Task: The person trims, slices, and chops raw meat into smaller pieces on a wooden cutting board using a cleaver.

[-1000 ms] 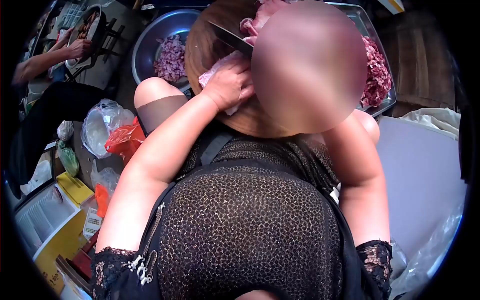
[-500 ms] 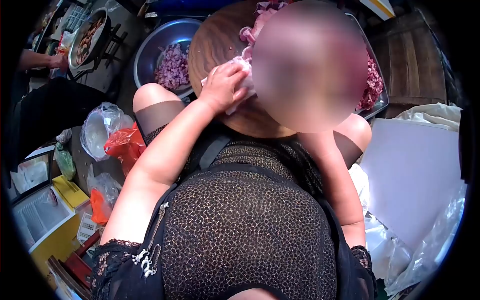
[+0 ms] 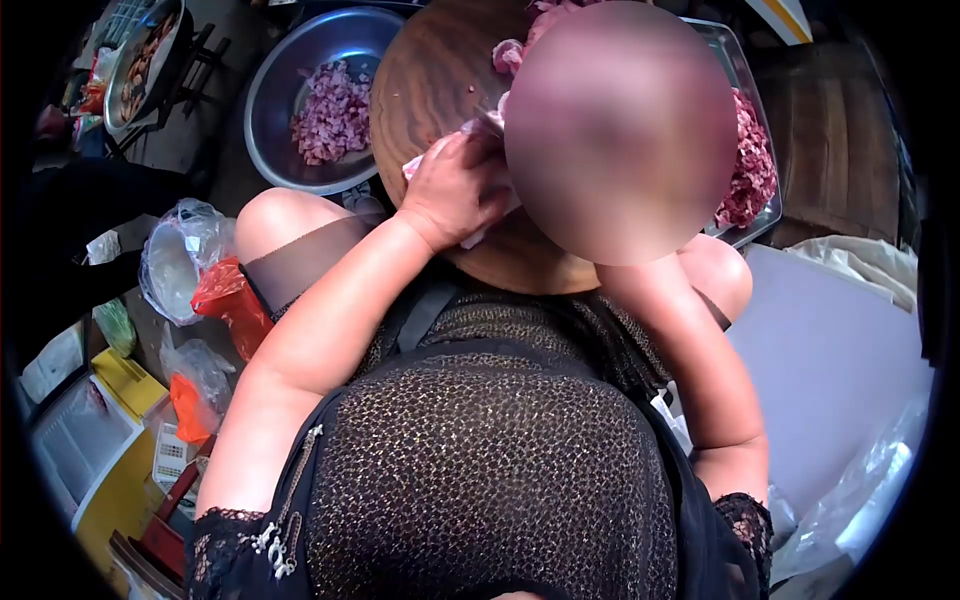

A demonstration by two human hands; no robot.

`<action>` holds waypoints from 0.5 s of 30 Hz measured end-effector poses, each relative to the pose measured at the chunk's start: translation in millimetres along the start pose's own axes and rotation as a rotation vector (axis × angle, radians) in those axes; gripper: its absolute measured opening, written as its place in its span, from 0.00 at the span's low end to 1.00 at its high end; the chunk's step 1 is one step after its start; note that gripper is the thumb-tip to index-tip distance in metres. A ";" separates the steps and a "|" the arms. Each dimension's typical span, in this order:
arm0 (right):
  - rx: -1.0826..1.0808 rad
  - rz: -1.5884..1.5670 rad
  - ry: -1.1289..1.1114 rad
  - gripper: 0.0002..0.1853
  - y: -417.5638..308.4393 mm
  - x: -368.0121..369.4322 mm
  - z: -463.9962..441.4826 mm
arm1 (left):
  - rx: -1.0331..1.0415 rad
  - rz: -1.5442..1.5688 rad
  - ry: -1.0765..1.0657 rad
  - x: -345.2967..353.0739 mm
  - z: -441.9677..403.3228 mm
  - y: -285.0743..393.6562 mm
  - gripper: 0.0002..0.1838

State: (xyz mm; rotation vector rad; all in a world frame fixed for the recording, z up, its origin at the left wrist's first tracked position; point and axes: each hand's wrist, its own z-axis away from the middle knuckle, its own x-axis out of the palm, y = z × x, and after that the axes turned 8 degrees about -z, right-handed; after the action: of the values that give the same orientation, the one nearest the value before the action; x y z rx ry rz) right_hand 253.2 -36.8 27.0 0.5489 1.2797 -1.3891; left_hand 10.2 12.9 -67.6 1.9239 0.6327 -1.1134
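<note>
1. The left hand (image 3: pixel 460 190), at the upper middle of the frame, has its fingers bent down over a piece (image 3: pixel 412 168) of pale pink meat, gripping it against the board (image 3: pixel 425 80); parts of the piece show around the hand
2. The right hand lies just right of it under a heavy blur; only the forearm (image 3: pixel 700 350) shows, so I cannot tell how open that hand is or what it holds
3. The cutting looks partway along: pink dice (image 3: pixel 335 115) fill part of the bowl (image 3: pixel 288 75) at upper left, and red mince (image 3: pixel 750 165) lies in the tray (image 3: pixel 722 50) at upper right
4. Not yet cut small, as far as shows: the piece under the left hand, and a bigger cut (image 3: pixel 508 55) at the top of the frame, partly blurred over
5. The surface is that round wooden board, set close before the person's knees, its right side lost in the blur; what bears it is hidden
6. Around it: a pan (image 3: pixel 116 128) of brown bits and someone's dark clothing (image 3: pixel 90 210) at upper left, a red bag (image 3: pixel 235 300) beside a clear bag (image 3: pixel 180 255) at left, a yellow box (image 3: pixel 130 383) at lower left, planks (image 3: pixel 825 140) at upper right, and a grey panel (image 3: pixel 800 330) at right
</note>
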 end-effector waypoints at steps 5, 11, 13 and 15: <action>-0.018 -0.029 -0.073 0.06 -18.2 -17.8 -38.9 | 0.032 0.068 0.093 7.0 0.7 -4.5 0.22; -0.174 0.070 -0.017 0.08 -66.6 -2.2 -146.3 | 0.124 0.121 0.164 12.3 -1.5 -1.0 0.21; -0.143 0.006 -0.146 0.14 -49.8 -9.9 -172.0 | 0.099 0.153 0.099 5.4 1.6 1.9 0.18; -0.025 -0.269 0.031 0.17 -21.6 -16.1 -165.8 | 0.117 0.089 0.104 9.1 6.6 -0.2 0.18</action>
State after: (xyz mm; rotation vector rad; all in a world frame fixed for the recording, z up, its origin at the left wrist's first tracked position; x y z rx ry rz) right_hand 183.9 113.6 -1.4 0.3924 1.4336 -1.5876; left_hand 11.4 7.8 -77.6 2.1005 0.5418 -1.0194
